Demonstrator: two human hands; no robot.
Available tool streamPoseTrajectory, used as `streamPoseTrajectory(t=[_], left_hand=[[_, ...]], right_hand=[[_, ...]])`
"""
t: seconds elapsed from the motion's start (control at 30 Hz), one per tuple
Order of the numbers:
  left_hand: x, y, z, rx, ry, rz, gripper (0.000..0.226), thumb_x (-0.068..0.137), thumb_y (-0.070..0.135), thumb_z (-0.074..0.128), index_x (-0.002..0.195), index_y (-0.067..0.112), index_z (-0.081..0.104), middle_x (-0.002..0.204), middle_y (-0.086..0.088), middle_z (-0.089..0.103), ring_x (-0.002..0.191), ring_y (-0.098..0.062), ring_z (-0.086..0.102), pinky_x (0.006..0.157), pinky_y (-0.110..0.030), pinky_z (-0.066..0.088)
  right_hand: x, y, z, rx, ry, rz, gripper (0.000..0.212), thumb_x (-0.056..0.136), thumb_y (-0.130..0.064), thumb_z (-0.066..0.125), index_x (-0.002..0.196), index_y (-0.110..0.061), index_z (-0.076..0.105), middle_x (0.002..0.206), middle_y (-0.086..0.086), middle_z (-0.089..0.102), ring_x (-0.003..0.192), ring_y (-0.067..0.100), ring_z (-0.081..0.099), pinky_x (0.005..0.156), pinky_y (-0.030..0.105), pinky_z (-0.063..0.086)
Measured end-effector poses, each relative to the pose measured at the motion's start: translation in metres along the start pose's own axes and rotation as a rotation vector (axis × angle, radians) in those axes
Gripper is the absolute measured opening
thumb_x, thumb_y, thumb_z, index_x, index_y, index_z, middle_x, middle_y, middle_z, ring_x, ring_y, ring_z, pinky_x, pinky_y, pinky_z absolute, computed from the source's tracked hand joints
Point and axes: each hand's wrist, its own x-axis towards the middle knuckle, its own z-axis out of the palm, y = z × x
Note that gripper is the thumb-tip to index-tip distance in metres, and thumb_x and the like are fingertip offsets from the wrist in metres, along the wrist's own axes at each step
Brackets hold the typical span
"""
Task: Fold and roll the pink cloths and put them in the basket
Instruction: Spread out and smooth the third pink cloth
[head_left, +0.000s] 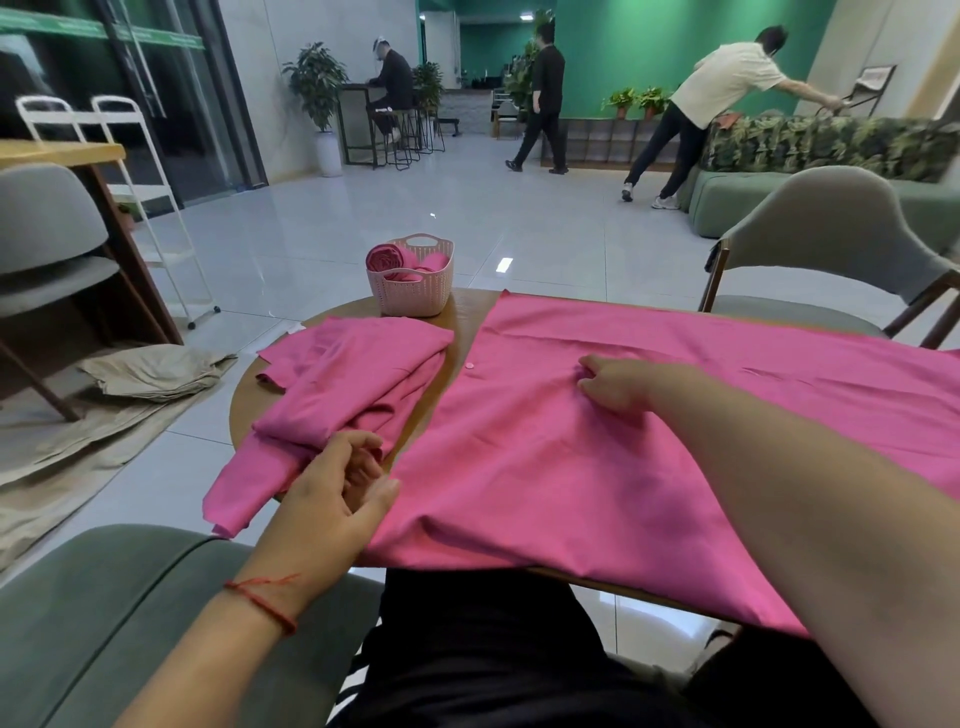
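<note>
While a large pink cloth (675, 415) lies spread flat over the right part of the round wooden worktop (244, 400), the right hand (618, 387) rests on its middle with fingers curled down, pinching a small wrinkle of fabric. The left hand (337, 488) is at that cloth's near left corner, thumb against the edge and fingers loosely curled; whether it grips the fabric I cannot tell. Just left lies a loosely folded pink cloth (353, 384), and behind it a pale pink perforated plastic basket (410, 296) holds rolled pink cloths (384, 258).
</note>
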Motion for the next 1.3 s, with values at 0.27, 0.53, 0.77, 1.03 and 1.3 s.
streamPoseTrajectory(t=[0.27,0.53,0.77,1.03,1.3], left_hand=[[-0.020,0.044,0.032,0.219,-0.178,0.602,0.009,0.097,0.036,0.072,0.101,0.028,0.070,0.102,0.016,0.062,0.097,-0.012,0.060,0.088,-0.040,0.050],[0.017,0.092,0.082,0.190,-0.304,0.659,0.020,0.101,0.041,0.060,0.114,0.028,0.069,0.116,0.013,0.066,0.111,-0.011,0.061,0.102,-0.035,0.046],[0.155,0.105,0.130,0.437,-0.574,0.218,0.044,0.107,0.049,0.044,0.148,0.033,0.051,0.151,-0.001,0.056,0.136,-0.025,0.054,0.115,-0.035,0.039],[0.248,0.094,0.202,0.648,-0.622,0.013,0.059,0.110,0.050,0.034,0.163,0.025,0.031,0.168,-0.009,0.034,0.152,-0.031,0.037,0.125,-0.040,0.027],[0.298,0.054,0.228,0.768,-0.663,0.001,0.064,0.111,0.052,0.017,0.166,0.021,0.020,0.174,-0.002,0.014,0.161,-0.020,0.008,0.130,-0.049,0.006]], right_hand=[[-0.022,0.006,-0.003,0.028,0.009,-0.066,0.065,0.111,-0.047,0.037,0.170,-0.026,0.019,0.176,0.005,0.024,0.159,0.028,0.028,0.129,0.040,0.022],[-0.106,0.125,-0.004,0.123,0.217,0.072,0.057,0.113,-0.044,0.042,0.166,-0.023,0.033,0.170,0.005,0.037,0.154,0.026,0.039,0.125,0.039,0.028],[-0.158,0.249,-0.012,0.050,0.262,0.371,0.051,0.112,-0.041,0.041,0.161,-0.024,0.044,0.169,0.006,0.039,0.153,0.030,0.039,0.126,0.043,0.028],[-0.155,0.321,-0.021,0.052,0.113,0.371,0.039,0.116,-0.030,0.034,0.141,-0.016,0.061,0.164,0.013,0.044,0.147,0.030,0.044,0.125,0.043,0.027],[-0.112,0.345,-0.032,0.089,0.045,0.380,0.062,0.113,-0.050,0.039,0.167,-0.019,0.033,0.176,0.006,0.022,0.163,0.025,0.017,0.133,0.044,0.009]])
